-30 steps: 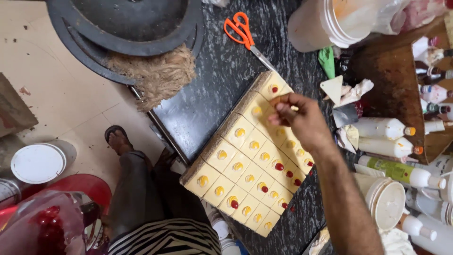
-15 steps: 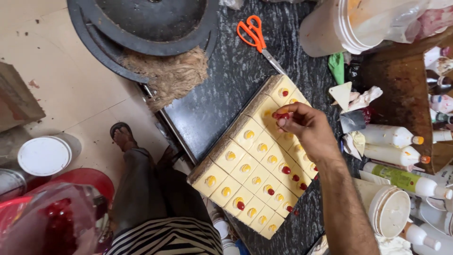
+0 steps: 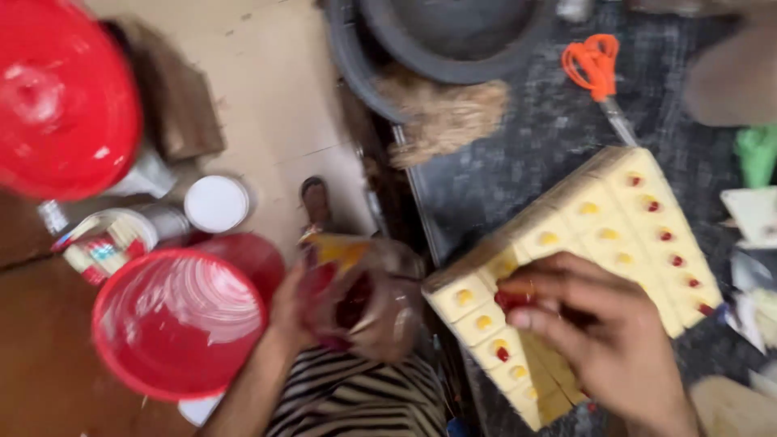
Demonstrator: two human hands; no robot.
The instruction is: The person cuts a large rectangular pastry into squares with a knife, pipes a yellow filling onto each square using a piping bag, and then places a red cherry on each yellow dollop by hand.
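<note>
A slab of pale yellow square sweets (image 3: 603,231) lies on the dark stone counter (image 3: 518,162). Each square has a yellow dot in its middle, and some carry a small red piece. My right hand (image 3: 603,336) rests over the near end of the slab and pinches a small red piece (image 3: 514,298) between its fingertips. My left hand (image 3: 303,311) grips a clear bag of red pieces (image 3: 364,303) beside the slab, above my striped lap. The whole view is blurred by motion.
Orange-handled scissors (image 3: 595,69) lie on the counter beyond the slab. A dark round pan (image 3: 453,40) and a brown fibre pad (image 3: 445,117) sit at the counter's far edge. Red tubs (image 3: 174,324), a red lid (image 3: 65,97) and a white lid (image 3: 217,202) stand on the floor at left.
The camera has swung left and down. My right hand has moved from the far part of the slab to its near end. My left hand with the bag has come into view.
</note>
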